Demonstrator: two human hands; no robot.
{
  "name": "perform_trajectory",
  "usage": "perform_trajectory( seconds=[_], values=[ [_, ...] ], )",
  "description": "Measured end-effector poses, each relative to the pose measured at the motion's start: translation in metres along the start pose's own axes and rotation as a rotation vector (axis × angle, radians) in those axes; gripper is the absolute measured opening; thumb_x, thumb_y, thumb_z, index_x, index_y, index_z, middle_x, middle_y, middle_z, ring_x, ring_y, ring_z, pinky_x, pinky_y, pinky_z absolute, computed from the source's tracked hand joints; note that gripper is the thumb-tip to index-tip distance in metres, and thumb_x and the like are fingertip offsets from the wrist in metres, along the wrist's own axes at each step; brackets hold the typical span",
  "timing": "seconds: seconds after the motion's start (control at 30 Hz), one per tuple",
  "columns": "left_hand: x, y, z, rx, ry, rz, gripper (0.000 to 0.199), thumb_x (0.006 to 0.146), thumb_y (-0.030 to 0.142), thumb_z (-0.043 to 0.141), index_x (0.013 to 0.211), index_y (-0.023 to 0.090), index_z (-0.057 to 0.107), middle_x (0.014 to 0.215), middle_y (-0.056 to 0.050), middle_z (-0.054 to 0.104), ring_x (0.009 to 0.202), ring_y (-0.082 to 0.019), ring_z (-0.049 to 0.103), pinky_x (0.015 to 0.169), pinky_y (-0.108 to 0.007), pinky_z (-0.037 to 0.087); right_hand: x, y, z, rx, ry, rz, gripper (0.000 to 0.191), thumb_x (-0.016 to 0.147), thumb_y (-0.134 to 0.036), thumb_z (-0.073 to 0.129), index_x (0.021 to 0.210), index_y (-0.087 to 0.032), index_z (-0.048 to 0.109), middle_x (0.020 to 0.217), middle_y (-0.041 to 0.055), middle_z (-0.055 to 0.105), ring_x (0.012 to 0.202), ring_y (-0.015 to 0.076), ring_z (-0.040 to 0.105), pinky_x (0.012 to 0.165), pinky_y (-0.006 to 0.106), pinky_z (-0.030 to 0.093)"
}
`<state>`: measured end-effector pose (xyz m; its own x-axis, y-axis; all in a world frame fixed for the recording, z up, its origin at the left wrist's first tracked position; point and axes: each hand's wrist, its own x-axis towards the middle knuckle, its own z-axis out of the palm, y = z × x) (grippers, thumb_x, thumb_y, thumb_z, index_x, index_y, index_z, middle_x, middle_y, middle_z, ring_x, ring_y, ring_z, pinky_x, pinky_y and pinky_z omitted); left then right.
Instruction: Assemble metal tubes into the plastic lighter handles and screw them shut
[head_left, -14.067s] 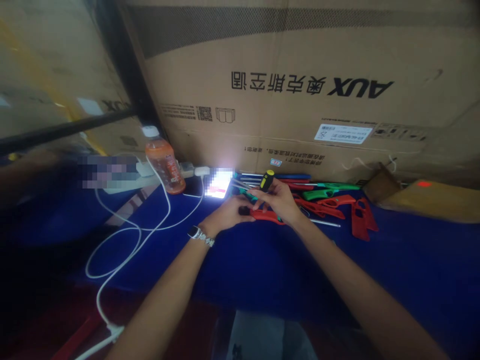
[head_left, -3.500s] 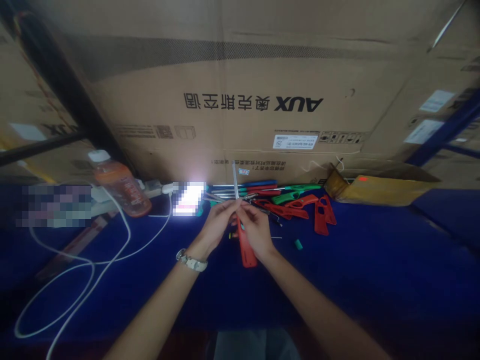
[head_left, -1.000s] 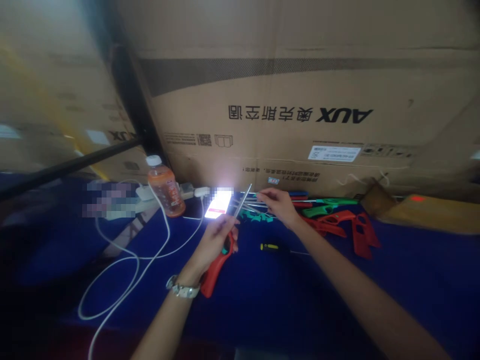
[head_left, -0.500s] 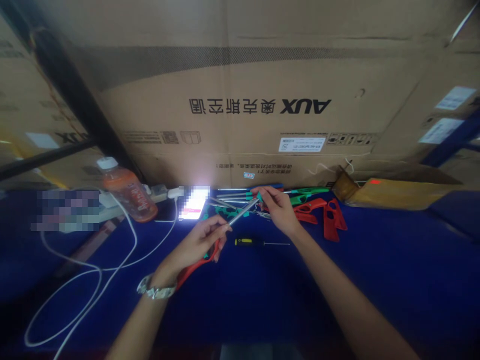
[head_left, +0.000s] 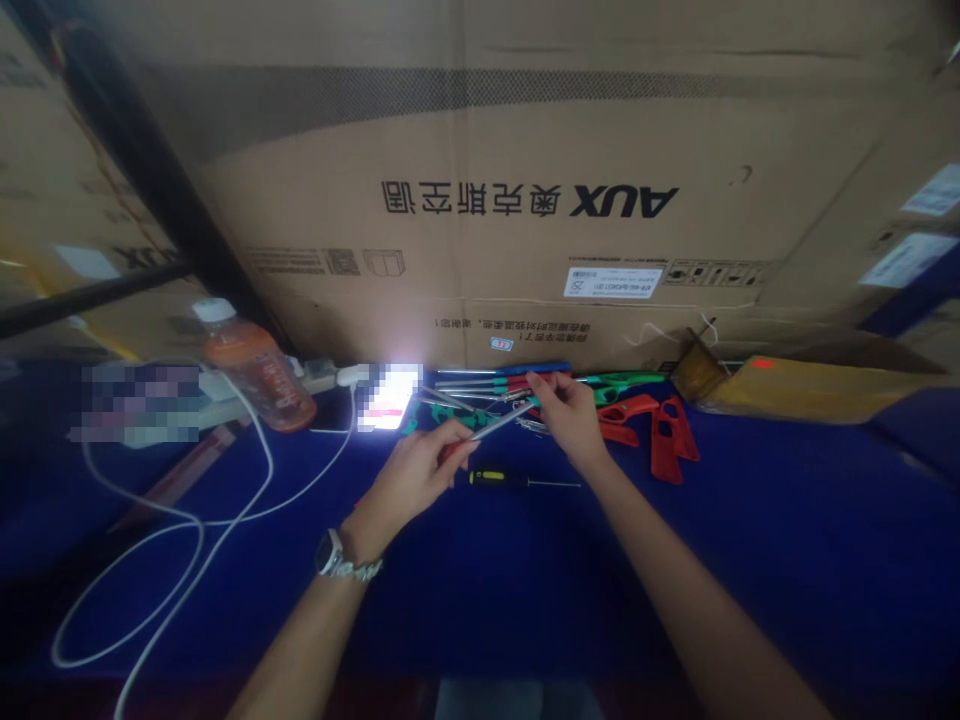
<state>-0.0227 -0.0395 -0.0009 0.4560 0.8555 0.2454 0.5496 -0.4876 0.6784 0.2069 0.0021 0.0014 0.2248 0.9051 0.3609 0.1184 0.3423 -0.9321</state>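
Note:
A silver metal rod (head_left: 504, 422) slants between my two hands in the head view. My left hand (head_left: 420, 472) is closed around a red part at the rod's lower left end, most of it hidden by the fingers. At the upper right end, the fingers of my right hand (head_left: 568, 415) pinch the rod near a small green piece. Below the rod, a black and yellow screwdriver (head_left: 499, 479) lies on the blue table surface (head_left: 525, 600). Red plastic parts (head_left: 665, 440) and green plastic parts (head_left: 630, 385) lie right of my right hand.
An orange drink bottle (head_left: 259, 368), a lit phone (head_left: 388, 398) and a looping white cable (head_left: 271, 470) are at the left. A large cardboard box (head_left: 465, 130) stands behind the table. At the back right lies a yellow packet (head_left: 810, 390).
My left hand has turned and moved slightly right and up, so the red part is now mostly hidden. My right hand has shifted slightly right. The rod lies at a flatter angle.

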Motion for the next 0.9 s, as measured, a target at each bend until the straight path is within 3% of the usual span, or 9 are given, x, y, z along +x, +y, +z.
perform_trajectory(
  seconds=[0.17, 0.37, 0.5, 0.63, 0.73, 0.9],
  values=[
    [-0.003, 0.001, -0.003, -0.002, 0.01, 0.007, 0.024, 0.102, 0.04, 0.05, 0.092, 0.02, 0.06, 0.07, 0.003, 0.067, 0.053, -0.008, 0.061, 0.051, -0.018, 0.043, -0.002, -0.002, 0.003, 0.05, -0.049, -0.001, 0.059, 0.074, -0.063, 0.075, 0.054, -0.023, 0.035, 0.046, -0.0086, 0.034, 0.044, 0.0066, 0.028, 0.043, 0.024, 0.023],
    [0.002, 0.0, -0.008, -0.501, -0.133, -0.116, 0.027, 0.099, 0.043, 0.053, 0.093, 0.017, 0.058, 0.069, 0.003, 0.064, 0.043, -0.007, 0.057, 0.043, -0.019, 0.04, -0.008, -0.017, 0.007, 0.269, -0.226, 0.096, 0.048, 0.071, -0.058, 0.081, 0.067, -0.023, 0.049, 0.049, -0.0119, 0.036, 0.04, 0.0048, 0.026, 0.038, 0.021, 0.025],
    [0.005, -0.001, -0.01, -0.639, -0.202, -0.157, 0.03, 0.097, 0.045, 0.055, 0.094, 0.015, 0.059, 0.066, 0.004, 0.062, 0.04, -0.006, 0.056, 0.041, -0.018, 0.037, -0.01, -0.024, 0.007, 0.282, -0.299, 0.11, 0.041, 0.069, -0.055, 0.084, 0.079, -0.02, 0.064, 0.054, -0.009, 0.047, 0.045, 0.007, 0.04, 0.043, 0.023, 0.035],
    [0.006, 0.001, -0.007, -0.655, -0.166, -0.143, 0.03, 0.096, 0.046, 0.057, 0.093, 0.016, 0.058, 0.064, 0.004, 0.062, 0.039, -0.006, 0.057, 0.038, -0.017, 0.035, -0.012, -0.027, 0.009, 0.412, -0.272, 0.197, 0.037, 0.065, -0.045, 0.088, 0.082, -0.02, 0.068, 0.058, -0.0067, 0.053, 0.052, 0.0086, 0.046, 0.05, 0.024, 0.039],
    [0.006, 0.002, -0.003, -0.67, -0.145, -0.133, 0.03, 0.096, 0.046, 0.058, 0.094, 0.016, 0.057, 0.064, 0.004, 0.062, 0.039, -0.007, 0.057, 0.037, -0.017, 0.034, -0.016, -0.026, 0.015, 0.5, -0.223, 0.256, 0.038, 0.06, -0.042, 0.091, 0.07, -0.02, 0.062, 0.058, -0.0059, 0.054, 0.052, 0.0086, 0.045, 0.052, 0.025, 0.037],
    [0.009, 0.005, 0.004, -0.69, -0.108, -0.131, 0.032, 0.095, 0.048, 0.057, 0.089, 0.017, 0.053, 0.064, 0.004, 0.061, 0.039, -0.007, 0.056, 0.038, -0.018, 0.036, -0.035, -0.018, 0.038, 0.353, -0.278, 0.246, 0.04, 0.061, -0.048, 0.09, 0.067, -0.019, 0.063, 0.052, -0.0069, 0.05, 0.049, 0.0082, 0.039, 0.051, 0.026, 0.03]
  ],
)
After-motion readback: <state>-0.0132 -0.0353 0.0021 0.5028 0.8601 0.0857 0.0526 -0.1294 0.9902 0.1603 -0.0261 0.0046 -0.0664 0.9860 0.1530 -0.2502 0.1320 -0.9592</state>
